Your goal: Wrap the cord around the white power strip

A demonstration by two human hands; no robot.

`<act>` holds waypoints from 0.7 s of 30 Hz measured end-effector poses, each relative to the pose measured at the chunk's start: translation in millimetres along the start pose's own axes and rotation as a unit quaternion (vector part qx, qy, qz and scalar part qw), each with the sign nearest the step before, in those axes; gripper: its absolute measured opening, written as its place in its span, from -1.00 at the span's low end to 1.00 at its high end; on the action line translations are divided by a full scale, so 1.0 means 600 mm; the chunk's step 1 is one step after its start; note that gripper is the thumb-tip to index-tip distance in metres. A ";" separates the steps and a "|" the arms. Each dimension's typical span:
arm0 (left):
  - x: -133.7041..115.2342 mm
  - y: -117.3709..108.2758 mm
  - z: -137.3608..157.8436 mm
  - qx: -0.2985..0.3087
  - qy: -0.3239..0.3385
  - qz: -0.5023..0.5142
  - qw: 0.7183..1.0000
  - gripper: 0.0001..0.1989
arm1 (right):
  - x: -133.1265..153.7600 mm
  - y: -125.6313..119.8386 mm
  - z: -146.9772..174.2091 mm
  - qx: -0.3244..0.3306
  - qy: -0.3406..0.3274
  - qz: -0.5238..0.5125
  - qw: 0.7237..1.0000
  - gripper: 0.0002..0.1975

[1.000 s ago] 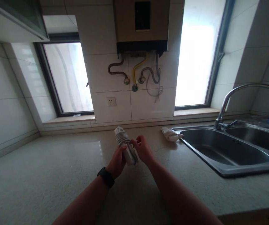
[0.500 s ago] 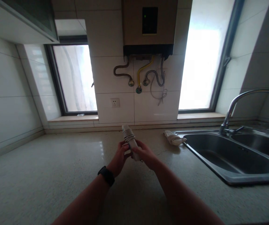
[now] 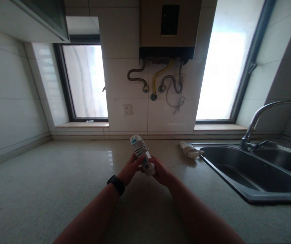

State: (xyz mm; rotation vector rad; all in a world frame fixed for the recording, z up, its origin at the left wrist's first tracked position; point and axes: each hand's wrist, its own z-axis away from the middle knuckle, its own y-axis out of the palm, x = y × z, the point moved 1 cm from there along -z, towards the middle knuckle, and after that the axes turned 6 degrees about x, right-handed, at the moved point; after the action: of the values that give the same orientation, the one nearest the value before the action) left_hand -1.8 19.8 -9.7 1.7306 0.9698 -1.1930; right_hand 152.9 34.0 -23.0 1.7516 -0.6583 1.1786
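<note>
Both hands hold a white power strip (image 3: 149,168) above the counter, tilted with its far end to the left. Its pale cord (image 3: 139,146) is wound in several turns around the far half. My left hand (image 3: 131,169) grips the strip from the left, just below the coils, with a dark watch on the wrist. On the other side, my right hand (image 3: 160,172) closes around the near end. Some of the fingers are hidden behind the strip. Blue patches show on its upper face.
To the right, a crumpled whitish plastic bag (image 3: 189,150) lies beside the steel sink (image 3: 249,196) with its faucet (image 3: 252,125). A wall socket (image 3: 127,109) sits above the speckled counter (image 3: 46,186). A water heater (image 3: 168,30) with pipes hangs between two windows.
The power strip has been rolled in my hands, so a face with blue patches now shows. My right fingers have shifted to its right side. The whole view has moved slightly.
</note>
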 end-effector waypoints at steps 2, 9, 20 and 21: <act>-0.003 0.005 0.006 -0.004 0.005 0.020 1.000 -0.48 | -0.004 -0.002 -0.004 0.035 -0.035 0.074 0.996 -0.60; -0.028 -0.001 0.012 -0.004 0.022 -0.028 0.999 -0.52 | 0.050 -0.027 0.004 0.036 -0.138 0.326 0.935 -0.30; -0.043 -0.042 0.011 0.030 0.033 -0.269 0.962 -0.24 | 0.132 -0.030 0.039 0.039 -0.135 0.449 0.883 -0.33; -0.043 -0.041 0.013 0.045 0.037 -0.283 0.957 -0.23 | 0.134 -0.029 0.043 0.047 -0.114 0.499 0.858 -0.43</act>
State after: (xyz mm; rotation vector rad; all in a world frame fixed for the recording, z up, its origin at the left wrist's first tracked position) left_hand -33.5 18.2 8.5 1.6224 1.5449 -1.5529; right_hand 210.7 23.5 40.1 1.6420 -1.8195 1.6850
